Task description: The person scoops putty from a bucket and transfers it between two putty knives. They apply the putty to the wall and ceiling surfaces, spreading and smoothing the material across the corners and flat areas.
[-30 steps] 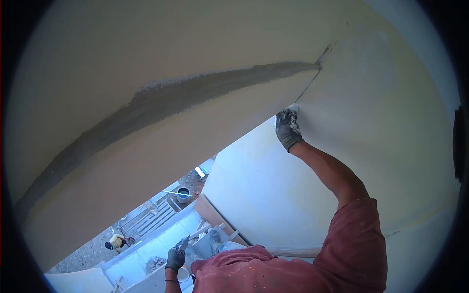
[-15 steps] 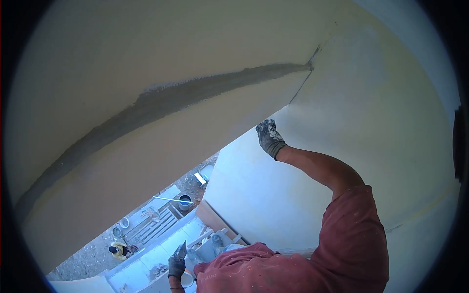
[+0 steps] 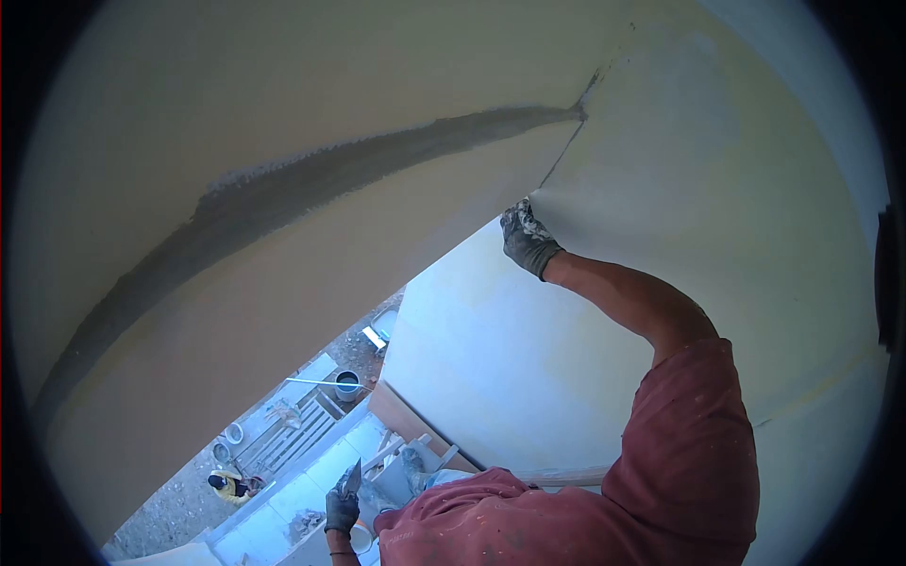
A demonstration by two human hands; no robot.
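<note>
My right hand (image 3: 528, 238), in a dark glove smeared with white, is raised at the lower edge of the beige overhead surface (image 3: 283, 292), beside the pale wall (image 3: 472, 321). Its fingers are curled closed, and whatever they hold is hidden. Low in the view, my left hand (image 3: 342, 510), also gloved, grips a small trowel (image 3: 353, 477) with its pointed blade upward. A white-rimmed bucket (image 3: 361, 539) is right beside that hand. Across the overhead surface runs a dark grey band (image 3: 330, 174), reaching a thin dark joint (image 3: 562, 156) at the wall.
Far below, a person in yellow (image 3: 226, 485) is on the ground near slatted boards (image 3: 293, 434) and a dark bucket (image 3: 347, 385). A brown board (image 3: 406, 415) leans by the wall's foot. Rubble (image 3: 305, 524) lies on a pale ledge (image 3: 269, 524).
My right hand has shifted slightly up and right along the edge, closer to the wall joint. The view has tilted a little. My left hand still holds the trowel in the same place.
</note>
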